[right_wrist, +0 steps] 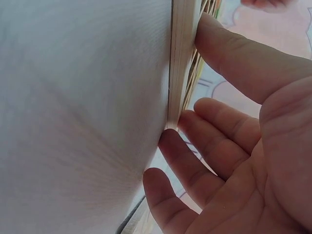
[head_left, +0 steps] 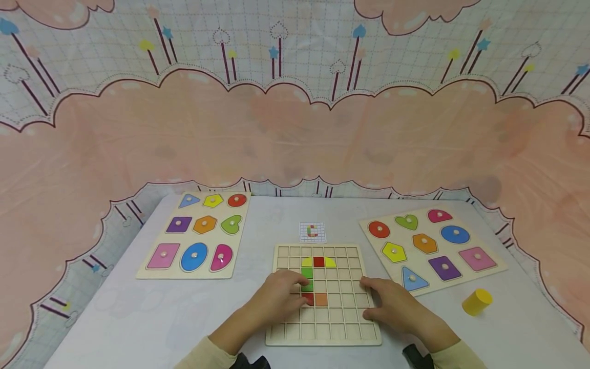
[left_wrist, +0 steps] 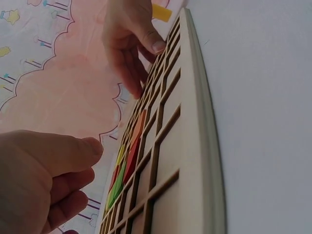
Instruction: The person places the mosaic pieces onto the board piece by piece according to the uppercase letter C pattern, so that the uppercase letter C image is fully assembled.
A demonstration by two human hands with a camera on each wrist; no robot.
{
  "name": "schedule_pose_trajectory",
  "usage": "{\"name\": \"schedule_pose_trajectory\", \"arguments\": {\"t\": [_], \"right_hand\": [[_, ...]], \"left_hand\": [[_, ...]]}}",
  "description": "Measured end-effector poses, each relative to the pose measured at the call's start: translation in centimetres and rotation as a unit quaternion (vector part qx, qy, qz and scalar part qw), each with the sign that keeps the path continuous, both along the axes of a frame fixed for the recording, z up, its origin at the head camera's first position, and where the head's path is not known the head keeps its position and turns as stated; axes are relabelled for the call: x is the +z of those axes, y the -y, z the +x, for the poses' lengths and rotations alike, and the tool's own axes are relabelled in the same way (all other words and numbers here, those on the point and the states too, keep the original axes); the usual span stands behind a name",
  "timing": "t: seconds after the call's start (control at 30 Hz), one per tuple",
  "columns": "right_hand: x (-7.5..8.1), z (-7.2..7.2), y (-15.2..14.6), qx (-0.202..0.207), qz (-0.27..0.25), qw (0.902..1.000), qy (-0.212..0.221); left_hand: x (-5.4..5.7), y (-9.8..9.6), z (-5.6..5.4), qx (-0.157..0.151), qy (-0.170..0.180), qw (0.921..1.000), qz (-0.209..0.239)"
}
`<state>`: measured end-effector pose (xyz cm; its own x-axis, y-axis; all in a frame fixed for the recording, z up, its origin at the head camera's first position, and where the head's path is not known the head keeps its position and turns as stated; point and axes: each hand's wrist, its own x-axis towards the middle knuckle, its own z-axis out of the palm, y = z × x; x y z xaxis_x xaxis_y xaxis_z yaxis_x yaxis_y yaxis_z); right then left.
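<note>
My relaxed left hand [head_left: 281, 297] covers the wooden grid board [head_left: 322, 335] at nine o'clock; my flat right hand [head_left: 392, 307] steadies three o'clock.

White table [head_left: 184, 318], grid board [head_left: 322, 333], two shape puzzles (left [head_left: 195, 236], right [head_left: 430, 248]), pattern card [head_left: 312, 231], yellow cylinder [head_left: 477, 301].

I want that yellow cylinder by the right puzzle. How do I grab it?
The yellow cylinder lies on its side, alone on the table, right of the grid board. Probably best to come down from above with the right hand and pinch its round sides, thumb one side, fingers the other. Nothing crowds it, though it may roll.
</note>
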<state>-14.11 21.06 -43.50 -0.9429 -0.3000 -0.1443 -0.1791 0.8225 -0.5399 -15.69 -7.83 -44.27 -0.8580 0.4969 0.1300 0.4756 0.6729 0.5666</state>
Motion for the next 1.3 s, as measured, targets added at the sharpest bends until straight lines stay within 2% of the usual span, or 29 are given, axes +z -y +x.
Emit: {"name": "schedule_pose_trajectory", "arguments": {"t": [0.2, 0.5, 0.73, 0.9, 1.0, 1.3], "right_hand": [[0.1, 0.0, 0.1, -0.004, 0.000, 1.0000, 0.007], [0.0, -0.1, 0.1, -0.011, -0.001, 0.9997, 0.022], [-0.1, -0.1, 0.0, -0.009, -0.004, 0.9997, 0.024], [0.0, -0.2, 0.0, -0.007, -0.003, 0.9997, 0.023], [0.0, -0.2, 0.0, -0.007, -0.004, 0.9997, 0.023], [0.2, -0.2, 0.0, -0.004, -0.008, 0.9997, 0.021]], "left_hand": [[0.4, 1.5, 0.2, 0.015, -0.003, 0.9999, 0.003], [0.2, 3.3, 0.5, 0.048, 0.006, 0.9987, -0.013], [-0.3, 4.8, 1.0, 0.043, -0.016, 0.9988, -0.018], [-0.6, 6.2, 1.3, 0.032, 0.006, 0.9994, -0.006], [-0.7, 6.8, 1.6, 0.036, 0.022, 0.9991, -0.003], [-1.0, 8.2, 2.3, 0.047, 0.019, 0.9987, 0.001]]}}
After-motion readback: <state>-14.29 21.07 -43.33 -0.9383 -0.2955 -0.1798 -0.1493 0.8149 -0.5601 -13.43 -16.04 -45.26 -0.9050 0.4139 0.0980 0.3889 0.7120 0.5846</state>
